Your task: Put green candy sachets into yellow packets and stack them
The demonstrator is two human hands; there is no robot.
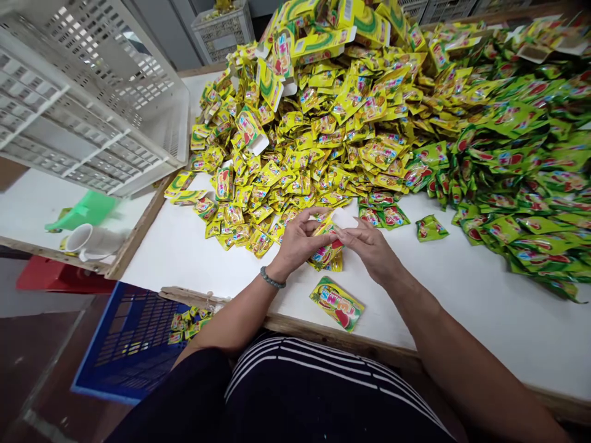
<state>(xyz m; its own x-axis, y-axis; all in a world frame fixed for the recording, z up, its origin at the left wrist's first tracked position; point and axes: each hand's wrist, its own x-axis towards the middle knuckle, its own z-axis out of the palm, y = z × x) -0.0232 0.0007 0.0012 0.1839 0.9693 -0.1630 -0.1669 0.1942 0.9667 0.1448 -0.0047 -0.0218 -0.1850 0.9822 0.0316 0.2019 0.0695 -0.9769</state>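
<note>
Between my two hands is a small yellow-and-green candy box [329, 237] with a white flap raised at its upper end. My left hand [300, 239] wraps round its left side, a beaded bracelet on the wrist. The fingers of my right hand [367, 246] pinch the box near the flap. Another candy box [337, 303] lies flat on the white table just below. Beyond my hands spreads a heap of yellow candy packets [295, 166], and a few green packets [383, 214] lie just past my right fingers.
Green packets [521, 203] are piled at the right. Several unfilled-looking boxes [332, 37] top the heap. A white plastic crate [92, 104] stands at left, near a white mug [92, 241]. A blue crate [120, 351] with packets sits below the wooden table edge [295, 326].
</note>
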